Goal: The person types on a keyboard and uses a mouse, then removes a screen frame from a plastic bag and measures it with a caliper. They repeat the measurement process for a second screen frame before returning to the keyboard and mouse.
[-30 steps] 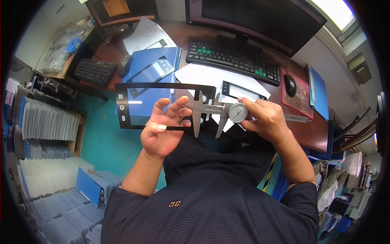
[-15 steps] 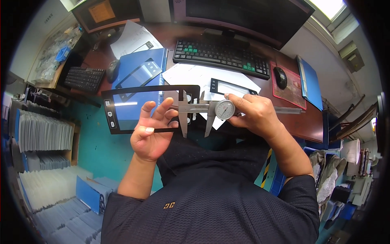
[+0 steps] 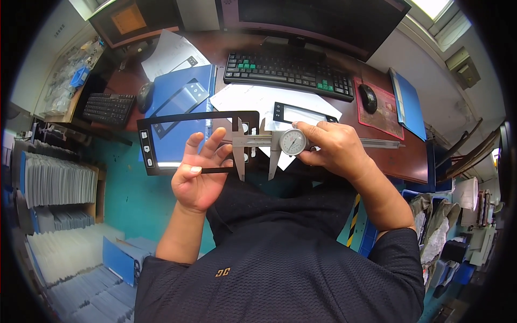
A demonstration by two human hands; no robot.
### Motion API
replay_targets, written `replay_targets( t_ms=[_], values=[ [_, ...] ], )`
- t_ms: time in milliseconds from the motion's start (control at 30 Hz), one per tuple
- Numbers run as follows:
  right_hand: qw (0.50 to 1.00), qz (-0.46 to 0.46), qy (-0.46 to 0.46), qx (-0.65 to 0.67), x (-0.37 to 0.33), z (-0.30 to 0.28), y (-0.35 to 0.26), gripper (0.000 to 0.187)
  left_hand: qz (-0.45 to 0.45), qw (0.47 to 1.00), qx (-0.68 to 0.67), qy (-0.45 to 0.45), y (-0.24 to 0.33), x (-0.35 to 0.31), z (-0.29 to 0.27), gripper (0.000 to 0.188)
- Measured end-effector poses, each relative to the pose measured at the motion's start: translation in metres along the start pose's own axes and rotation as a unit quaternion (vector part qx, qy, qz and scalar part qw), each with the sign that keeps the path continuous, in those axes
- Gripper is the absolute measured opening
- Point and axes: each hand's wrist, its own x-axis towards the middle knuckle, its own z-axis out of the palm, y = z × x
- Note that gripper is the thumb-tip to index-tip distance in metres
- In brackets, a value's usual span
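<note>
The panel (image 3: 170, 142) is black-bordered, the caliper (image 3: 293, 142) silver-grey.

A gold emblem (image 3: 223, 272) marks the black shirt (image 3: 280, 285) — the dial's print (image 3: 293, 142) is unreadable.

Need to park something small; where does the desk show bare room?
Bare wood shows on the desk at near right, bordered by the red mouse pad and near edge, right of the right hand. The middle is crowded: green-keyed keyboard, white papers, left blue folder.

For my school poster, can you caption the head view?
Left hand holding a clear, black-bordered rectangular panel; right hand gripping a silver metal dial caliper.
</note>
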Motion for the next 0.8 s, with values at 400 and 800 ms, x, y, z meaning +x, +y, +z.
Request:
replay_targets(
  t_ms=[400,800],
  values=[
    [1.0,0.007,-0.003,-0.023,0.0,-0.012,0.002,0.057,-0.016,0.999,-0.032,-0.014,0.0,0.009,-0.001,0.068],
    [1.0,-0.004,0.002,-0.029,0.0,-0.01,0.003,0.062,-0.022,0.999,-0.043,-0.019,-0.001,0.009,-0.005,0.069]
  ],
)
